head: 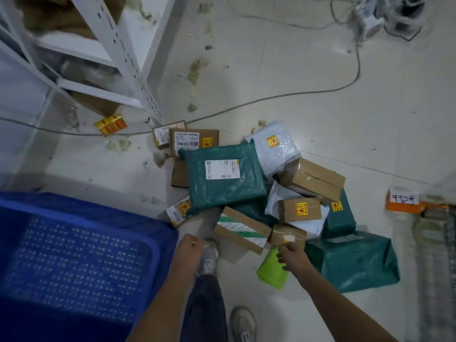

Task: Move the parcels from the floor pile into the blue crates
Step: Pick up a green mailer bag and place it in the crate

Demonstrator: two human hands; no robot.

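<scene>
Down at the bottom, my two forearms reach out over my shoes, and off to the left sits the blue crate, which looks bare inside as far as I can see, so I judge we are right at the start. My left hand hangs above the floor with its fingers curled in, holding nothing that I can make out. My right hand is on the lime-green bag at the near edge of the pile; it appears to pinch the bag's top, though the blur stops me being sure. Everything else still waits on the floor: the big green mailer on top, the white bag, the taped brown box, the striped box and the bulky green parcel. Nearly the whole heap is left to shift, I reckon.
</scene>
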